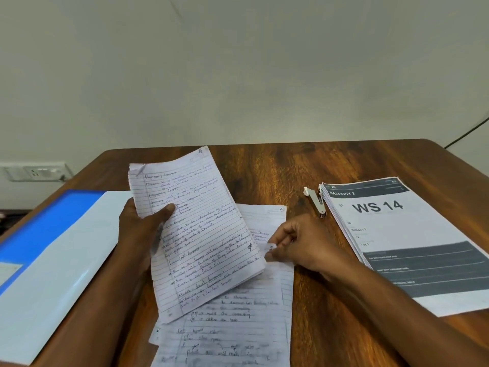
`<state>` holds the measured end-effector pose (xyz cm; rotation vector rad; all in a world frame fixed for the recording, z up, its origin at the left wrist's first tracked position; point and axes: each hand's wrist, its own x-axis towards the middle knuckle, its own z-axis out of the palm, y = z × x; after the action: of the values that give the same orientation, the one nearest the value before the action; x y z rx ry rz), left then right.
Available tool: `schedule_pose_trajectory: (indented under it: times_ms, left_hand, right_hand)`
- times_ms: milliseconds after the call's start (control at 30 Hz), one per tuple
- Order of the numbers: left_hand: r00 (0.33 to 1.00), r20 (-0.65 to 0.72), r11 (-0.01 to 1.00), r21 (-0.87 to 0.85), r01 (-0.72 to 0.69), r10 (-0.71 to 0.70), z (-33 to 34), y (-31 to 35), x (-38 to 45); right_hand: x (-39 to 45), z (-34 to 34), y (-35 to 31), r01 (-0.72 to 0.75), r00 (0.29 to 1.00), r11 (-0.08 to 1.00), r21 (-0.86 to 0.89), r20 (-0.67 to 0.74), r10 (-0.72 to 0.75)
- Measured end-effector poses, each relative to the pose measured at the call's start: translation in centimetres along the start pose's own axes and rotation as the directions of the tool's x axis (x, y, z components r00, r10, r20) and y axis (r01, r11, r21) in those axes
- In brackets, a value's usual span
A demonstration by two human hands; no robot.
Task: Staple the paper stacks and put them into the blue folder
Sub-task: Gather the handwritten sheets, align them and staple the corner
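The left hand (140, 229) grips a handwritten stack (195, 229) above the table's middle; the right hand (299, 247) pinches a loose sheet (264, 287) beneath. The stapler (316, 201) lies near the far edge, the blue folder (53, 250) at the left edge. Sheets may slip unaligned before stapling.

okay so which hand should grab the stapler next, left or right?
Right, probably. The stapler lies on the table just beyond the right hand, which only pinches a loose sheet's corner. The left hand grips the handwritten stack, on the far side from it.
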<state>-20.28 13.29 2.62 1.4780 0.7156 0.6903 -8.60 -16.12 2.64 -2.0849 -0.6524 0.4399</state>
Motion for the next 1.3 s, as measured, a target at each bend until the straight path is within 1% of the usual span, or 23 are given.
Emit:
schedule_pose_trajectory:
  times_ms: [67,133,167,200,233,300,333,367,400,467,567,633,700,767,833,900,967,1033,1100,1200,1267,1300]
  left_hand:
    - [1.0,0.001,1.0,0.001,-0.002,0.002,0.1,0.1,0.0]
    - [1.0,0.005,1.0,0.0,-0.008,0.008,0.2,0.1,-0.1]
    - [1.0,0.007,1.0,-0.001,-0.011,0.011,0.3,0.2,-0.1]
    - [1.0,0.011,1.0,0.001,-0.014,0.014,0.3,0.2,-0.1]
    - [1.0,0.016,1.0,0.003,-0.016,0.016,0.4,0.2,-0.2]
    - [1.0,0.02,1.0,0.005,-0.018,0.018,0.5,0.2,-0.5]
    - [1.0,0.025,1.0,0.001,-0.012,0.012,0.6,0.3,-0.5]
    - [1.0,0.03,1.0,0.0,-0.007,0.007,0.6,0.4,-0.6]
    - [0.999,0.033,1.0,-0.003,-0.003,0.003,0.6,0.4,-0.7]
    - [0.999,0.047,1.0,-0.013,-0.002,0.003,0.9,0.6,-0.9]
    - [0.993,0.109,0.999,-0.027,-0.03,0.033,1.3,0.5,-1.1]
    - [0.985,0.172,0.998,-0.055,-0.009,0.019,1.8,0.2,-1.7]
    - [0.973,0.232,0.994,-0.103,0.023,0.001,2.2,0.4,-2.5]
    - [0.962,0.274,0.991,-0.131,0.018,0.018,2.1,0.5,-2.7]
    - [0.952,0.305,0.988,-0.151,0.028,0.019,2.2,0.8,-3.0]
    - [0.955,0.297,0.991,-0.127,0.028,0.012,2.3,1.3,-3.4]
    - [0.961,0.277,0.993,-0.112,0.034,-0.002,3.0,3.1,-5.0]
    - [0.957,0.289,0.999,-0.036,0.012,-0.001,3.1,4.3,-6.2]
    - [0.956,0.291,1.0,-0.013,-0.029,0.031,2.2,1.6,-3.4]
    - [0.944,0.325,0.994,0.068,-0.084,0.058,1.9,1.4,-3.0]
    - [0.939,0.337,0.997,0.024,-0.077,0.065,2.2,1.4,-3.4]
    - [0.924,0.376,0.998,0.0,-0.07,0.065,2.6,1.3,-3.6]
  right_hand:
    - [0.7,-0.7,0.7,0.028,0.988,0.999,0.03,-0.154,-0.023]
    - [1.4,-1.6,1.3,0.061,0.941,0.997,0.049,-0.335,-0.041]
    - [1.7,-2.0,1.5,0.066,0.918,0.996,0.051,-0.395,-0.041]
    - [1.9,-2.3,1.6,0.063,0.907,0.996,0.059,-0.419,-0.032]
    - [1.9,-2.7,1.7,0.047,0.917,0.996,0.071,-0.399,-0.015]
    - [1.7,-3.0,1.7,-0.023,0.969,0.997,0.08,-0.244,0.042]
    - [1.6,-3.0,1.8,-0.06,0.986,0.996,0.061,-0.155,0.069]
    - [1.6,-3.0,1.8,-0.08,0.992,0.996,0.026,-0.097,0.082]
    - [1.6,-3.0,1.8,-0.082,0.993,0.997,-0.007,-0.082,0.081]
    - [1.8,-3.2,1.9,-0.067,0.99,0.998,-0.004,-0.122,0.066]
    - [2.2,-4.0,2.0,-0.043,0.973,0.986,0.158,-0.216,0.077]
    - [2.6,-4.9,2.4,0.0,0.949,0.971,0.24,-0.305,0.075]
    - [3.0,-5.9,2.9,0.033,0.922,0.967,0.254,-0.382,0.068]
    - [3.2,-7.0,3.5,0.046,0.896,0.97,0.241,-0.44,0.067]
    - [3.2,-8.1,4.2,0.049,0.862,0.982,0.182,-0.504,0.051]
    - [3.3,-8.9,4.6,0.063,0.839,0.979,0.194,-0.541,0.054]
    - [3.4,-9.2,4.9,0.066,0.838,0.967,0.247,-0.539,0.081]
    - [3.4,-9.3,4.9,0.063,0.842,0.962,0.264,-0.531,0.091]
    - [3.4,-9.3,4.7,0.077,0.843,0.954,0.29,-0.53,0.093]
    - [2.9,-8.4,3.4,0.112,0.87,0.918,0.381,-0.483,0.094]
    - [2.6,-7.3,2.5,0.138,0.903,0.902,0.409,-0.425,0.055]
    - [2.4,-6.7,1.9,0.149,0.918,0.899,0.411,-0.395,0.028]
